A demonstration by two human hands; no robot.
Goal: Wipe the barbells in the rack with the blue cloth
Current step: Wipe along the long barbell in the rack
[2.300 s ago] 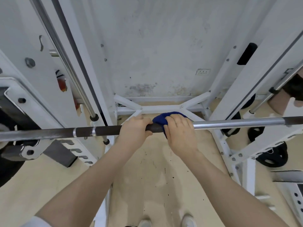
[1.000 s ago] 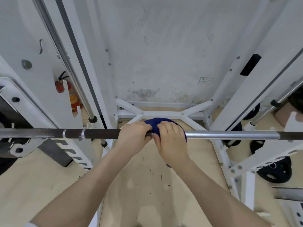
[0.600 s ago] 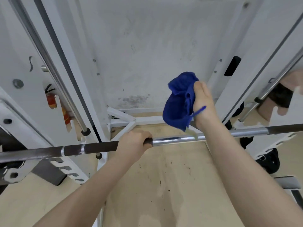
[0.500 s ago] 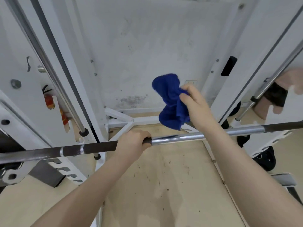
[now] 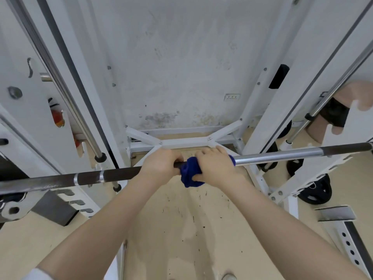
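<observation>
At mid-bar: our left hand (image 5: 161, 165) grasps the barbell (image 5: 282, 154); our right hand (image 5: 216, 168) clamps the blue cloth (image 5: 188, 174) round it.
Risk: we judge the bunched cloth could slip off.

the left hand (image 5: 161, 165) and right hand (image 5: 217, 166) are covering the middle of the barbell (image 5: 282, 154), whose ends are running off both picture edges. the right hand is hiding most of the blue cloth (image 5: 188, 174). a rack plate is blocking much of the red extinguisher (image 5: 58, 118).

Bright, even indoor light; slight blur, wide-angle edge distortion.
</observation>
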